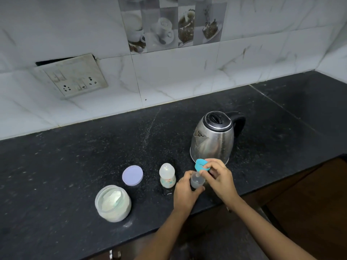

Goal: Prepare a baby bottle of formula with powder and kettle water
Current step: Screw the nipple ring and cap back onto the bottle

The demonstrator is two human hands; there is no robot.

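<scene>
Head view, lower centre: left hand [185, 192] is closing its grip round a clear container [197, 182] near the worktop [93, 156] edge; right hand [219, 177], grip pinching, is holding a blue ring [201, 164] just above it.

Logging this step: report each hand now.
Left hand: grips the clear cap.
Right hand: pinches the blue ring.

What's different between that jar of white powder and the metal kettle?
The powder jar is see-through and open, its lilac lid lying beside it; the kettle is shiny steel with its black lid shut. The jar is squat with no handle; the kettle is taller, with a black handle and a spout. The jar stands front left, the kettle farther back on the right. Both stand upright on the black counter.
</scene>
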